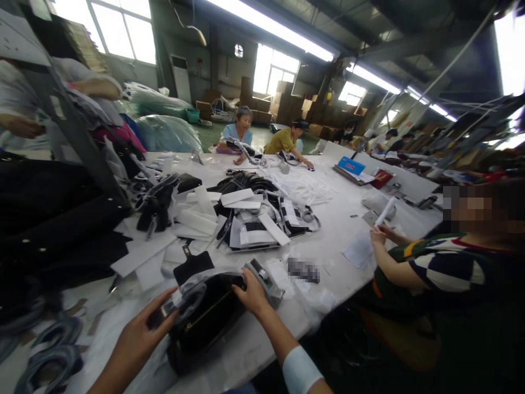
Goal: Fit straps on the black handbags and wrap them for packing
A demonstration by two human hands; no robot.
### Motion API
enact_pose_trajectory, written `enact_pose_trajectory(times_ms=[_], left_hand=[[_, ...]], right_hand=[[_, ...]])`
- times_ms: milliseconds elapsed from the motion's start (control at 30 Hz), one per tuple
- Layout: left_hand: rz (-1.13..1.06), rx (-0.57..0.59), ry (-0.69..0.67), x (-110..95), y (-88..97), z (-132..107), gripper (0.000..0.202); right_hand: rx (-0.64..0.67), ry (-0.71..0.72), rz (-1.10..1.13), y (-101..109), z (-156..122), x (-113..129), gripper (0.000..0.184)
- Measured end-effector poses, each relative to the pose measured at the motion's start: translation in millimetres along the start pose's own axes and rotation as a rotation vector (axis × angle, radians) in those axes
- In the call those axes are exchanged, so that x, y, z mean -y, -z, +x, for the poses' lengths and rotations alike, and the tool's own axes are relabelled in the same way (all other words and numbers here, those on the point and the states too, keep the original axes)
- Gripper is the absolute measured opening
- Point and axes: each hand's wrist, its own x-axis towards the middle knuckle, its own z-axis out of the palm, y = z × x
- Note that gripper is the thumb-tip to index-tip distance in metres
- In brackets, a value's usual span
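A black handbag (213, 317) with a gold zipper across its side stands at the table's near edge. My left hand (143, 325) is closed on its left end, by a strap fitting wrapped in clear plastic. With thumb and fingers my right hand (251, 291) pinches the bag's upper right rim. A plastic-wrapped handle (194, 290) lies along the bag's top between my hands. Just behind the bag is a black flap with a tab (192, 269). A grey wrapped piece (266, 282) lies beside my right hand. The bag's underside is hidden.
White padding strips (197, 221) and black bags with wrapped straps (250, 183) pile up mid-table. Coiled grey straps (53, 355) lie at lower left, below dark bags (53, 219). A co-worker (447, 262) sits close on the right. Two people (241, 131) work across the table.
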Motion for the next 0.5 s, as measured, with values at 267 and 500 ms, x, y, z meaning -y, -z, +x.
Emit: enact_pose_trajectory(times_ms=[267, 500], left_hand=[[0.03, -0.052, -0.034, 2, -0.4, 10, 0.044], [-0.038, -0.058, 0.135, -15, 23.7, 9, 0.056]], right_hand=[[0.284, 0.047, -0.063, 33, 26, 3, 0.022], [0.348, 0.085, -0.078, 67, 25, 11, 0.016]])
